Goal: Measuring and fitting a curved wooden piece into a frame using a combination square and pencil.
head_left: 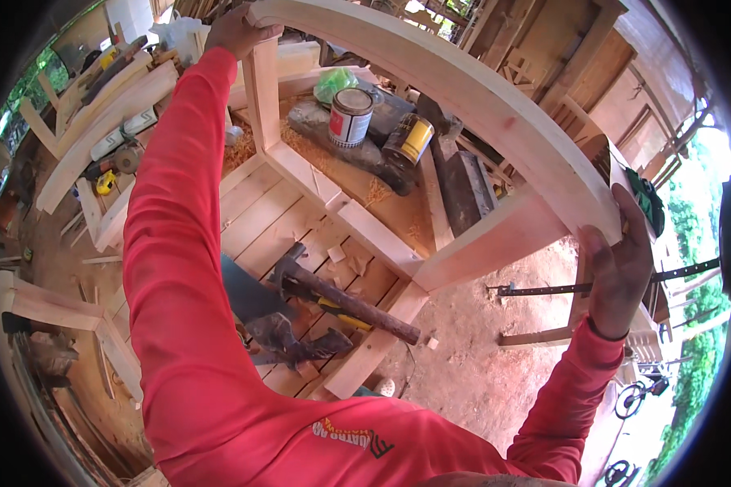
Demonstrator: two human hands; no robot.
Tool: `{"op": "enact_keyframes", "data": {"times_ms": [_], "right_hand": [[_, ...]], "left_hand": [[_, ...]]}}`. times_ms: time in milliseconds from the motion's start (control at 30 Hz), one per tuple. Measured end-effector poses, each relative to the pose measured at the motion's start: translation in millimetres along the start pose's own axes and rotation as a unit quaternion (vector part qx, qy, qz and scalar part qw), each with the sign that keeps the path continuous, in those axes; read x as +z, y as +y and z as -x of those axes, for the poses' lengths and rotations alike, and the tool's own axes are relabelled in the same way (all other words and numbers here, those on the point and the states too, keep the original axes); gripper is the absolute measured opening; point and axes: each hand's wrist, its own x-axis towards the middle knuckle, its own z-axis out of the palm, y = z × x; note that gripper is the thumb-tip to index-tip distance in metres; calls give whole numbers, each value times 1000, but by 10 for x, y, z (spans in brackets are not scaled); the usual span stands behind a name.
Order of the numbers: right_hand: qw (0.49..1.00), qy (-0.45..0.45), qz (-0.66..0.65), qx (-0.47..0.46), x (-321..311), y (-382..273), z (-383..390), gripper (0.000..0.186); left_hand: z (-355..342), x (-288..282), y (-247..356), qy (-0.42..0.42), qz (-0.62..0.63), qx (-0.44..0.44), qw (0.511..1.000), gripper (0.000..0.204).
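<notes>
Curved rail (463, 85): left fingers (258, 34), right fingers (629, 214) gripping ends; dirt floor (471, 345) beside seat edge (377, 346).

Beneath the curved rail (463, 85), a wide gap between the upright post (262, 101) and the slanted board (495, 239) lets a hand pass, but the red-and-white can (350, 122) and the yellow-labelled can (410, 140) stand in its way. On the slats (260, 213), room remains near the post; nearer the person, a hammer (353, 298) obstructs. A perforated strip (544, 289) crosses behind the right wrist.
</notes>
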Motion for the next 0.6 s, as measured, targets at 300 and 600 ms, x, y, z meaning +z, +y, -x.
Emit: {"op": "enact_keyframes", "data": {"times_ms": [300,600], "right_hand": [[994,-6,113,2,36,74,-87,69],[996,1,89,2,10,213,-95,70]], "left_hand": [[364,358,-480,4,127,-88,988,77],[461,482,-488,101,144,-80,981,75]]}}
